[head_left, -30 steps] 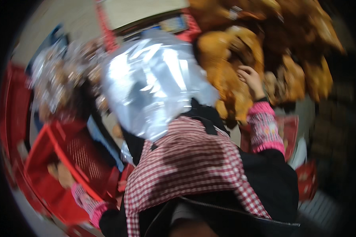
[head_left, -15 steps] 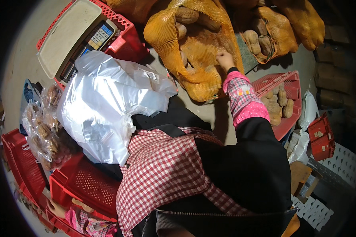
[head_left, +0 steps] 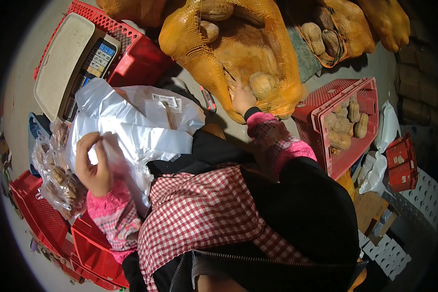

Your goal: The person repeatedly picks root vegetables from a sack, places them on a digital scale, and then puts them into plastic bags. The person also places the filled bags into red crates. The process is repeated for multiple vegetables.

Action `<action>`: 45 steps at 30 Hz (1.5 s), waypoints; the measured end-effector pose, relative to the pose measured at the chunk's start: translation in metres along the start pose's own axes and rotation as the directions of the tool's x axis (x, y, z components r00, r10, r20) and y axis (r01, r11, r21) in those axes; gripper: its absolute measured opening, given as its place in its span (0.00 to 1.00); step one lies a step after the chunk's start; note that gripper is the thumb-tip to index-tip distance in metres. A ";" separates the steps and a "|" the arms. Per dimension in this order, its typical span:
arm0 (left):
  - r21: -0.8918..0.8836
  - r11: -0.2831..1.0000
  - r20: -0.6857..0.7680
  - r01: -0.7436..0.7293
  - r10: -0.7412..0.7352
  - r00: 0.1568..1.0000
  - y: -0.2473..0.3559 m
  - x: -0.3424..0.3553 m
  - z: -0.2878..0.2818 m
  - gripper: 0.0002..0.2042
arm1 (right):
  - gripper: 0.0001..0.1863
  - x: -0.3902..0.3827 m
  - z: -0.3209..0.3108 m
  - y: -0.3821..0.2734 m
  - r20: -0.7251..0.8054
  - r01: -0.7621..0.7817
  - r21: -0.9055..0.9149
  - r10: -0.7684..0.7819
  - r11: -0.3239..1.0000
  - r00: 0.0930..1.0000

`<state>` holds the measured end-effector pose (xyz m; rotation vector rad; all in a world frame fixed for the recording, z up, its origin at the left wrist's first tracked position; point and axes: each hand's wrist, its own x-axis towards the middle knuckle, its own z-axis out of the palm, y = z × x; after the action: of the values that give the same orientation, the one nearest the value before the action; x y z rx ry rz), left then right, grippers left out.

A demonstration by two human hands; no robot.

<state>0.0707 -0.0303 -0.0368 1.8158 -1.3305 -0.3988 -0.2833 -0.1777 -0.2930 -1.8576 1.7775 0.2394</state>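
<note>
My left hand [head_left: 92, 165] is raised over the clear plastic bags [head_left: 131, 117] on my lap, thumb and index finger curved with a gap between them; I see nothing held in it. My right hand [head_left: 243, 99] reaches into an orange mesh sack [head_left: 282, 44], beside a round tan gourd [head_left: 262, 85]; its fingertips are among the folds, and I cannot see whether they grip anything. A red-handled tool [head_left: 208, 99] lies on the floor left of that hand. My checked apron [head_left: 194, 209] is below both hands.
A scale [head_left: 63, 58] rests on a red crate [head_left: 136, 63] at upper left. Bagged produce [head_left: 63, 185] and red crates [head_left: 34, 209] are left. More mesh sacks [head_left: 360, 29] lie behind. A pink crate [head_left: 321, 112] holding several gourds, white sacks [head_left: 384, 126] and cardboard [head_left: 367, 209] are right.
My left hand has risen from the lower-left crates to the plastic bags. My right hand has moved leftward and deeper into the mesh sack, where a round gourd now shows.
</note>
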 end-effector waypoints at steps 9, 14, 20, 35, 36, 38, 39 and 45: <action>0.047 0.991 -0.032 -0.129 0.131 0.991 -0.016 -0.002 0.027 0.06 | 0.36 0.004 -0.012 0.000 -0.169 0.128 0.331 -0.075 0.935 0.983; 0.033 0.994 -0.020 -0.106 0.107 0.994 -0.015 -0.004 0.027 0.05 | 0.50 -0.010 -0.067 -0.022 -0.482 0.262 0.573 0.061 0.776 0.874; 0.055 0.997 0.013 -0.058 0.057 0.998 0.009 0.002 0.024 0.07 | 0.50 0.001 -0.169 -0.055 -0.445 0.437 0.886 -0.027 -0.153 0.895; -0.912 0.155 0.371 0.380 -0.085 0.925 0.065 0.010 0.062 0.46 | 0.65 -0.086 -0.204 -0.163 -0.303 0.169 0.952 -0.713 -0.255 0.633; -0.886 0.425 0.188 0.185 -0.036 0.982 0.061 0.009 0.054 0.49 | 0.62 -0.087 -0.205 -0.164 -0.237 0.066 0.965 -0.738 -0.254 0.632; -0.445 0.857 -0.002 -0.260 0.290 0.957 0.053 0.008 0.031 0.48 | 0.57 -0.088 -0.201 -0.164 -0.070 -0.138 0.967 -0.740 -0.216 0.668; -0.148 0.889 0.002 -0.433 0.438 0.899 0.050 0.007 0.022 0.47 | 0.54 -0.090 -0.193 -0.167 0.008 -0.223 0.953 -0.721 -0.204 0.693; -0.509 0.792 -0.363 -0.338 0.159 0.918 0.062 -0.018 0.020 0.47 | 0.41 -0.105 -0.141 -0.206 0.012 -0.127 0.987 -0.747 -0.097 0.665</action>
<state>0.0110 -0.0281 -0.0048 1.1283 -1.0701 -0.3084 -0.1299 -0.1628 -0.0703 -0.7596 0.3901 -0.5426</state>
